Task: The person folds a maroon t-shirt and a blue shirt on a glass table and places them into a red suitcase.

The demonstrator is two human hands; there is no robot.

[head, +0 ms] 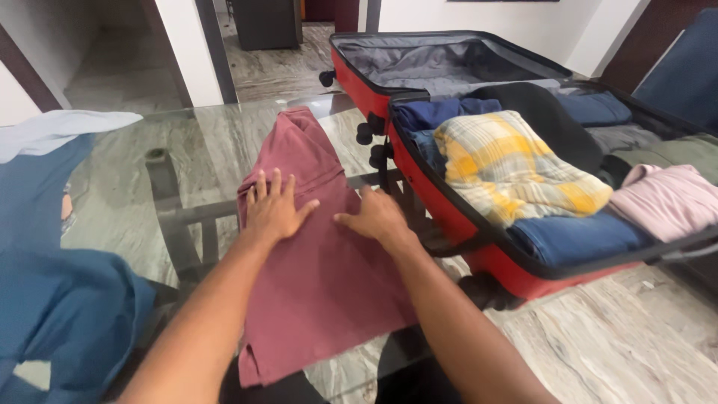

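Observation:
A maroon garment lies spread lengthwise on a glass table. My left hand rests flat on its upper left part, fingers spread. My right hand presses flat on its right edge, fingers pointing left. Neither hand grips anything. Just right of my right hand stands an open red suitcase, its near half packed with folded clothes: a yellow plaid piece, blue pieces, a pink one and a black one.
Blue clothes lie heaped at the table's left, with a pale blue piece behind. The suitcase's empty grey-lined lid half lies open at the back. A marble floor shows under the glass. A dark blue chair back stands far right.

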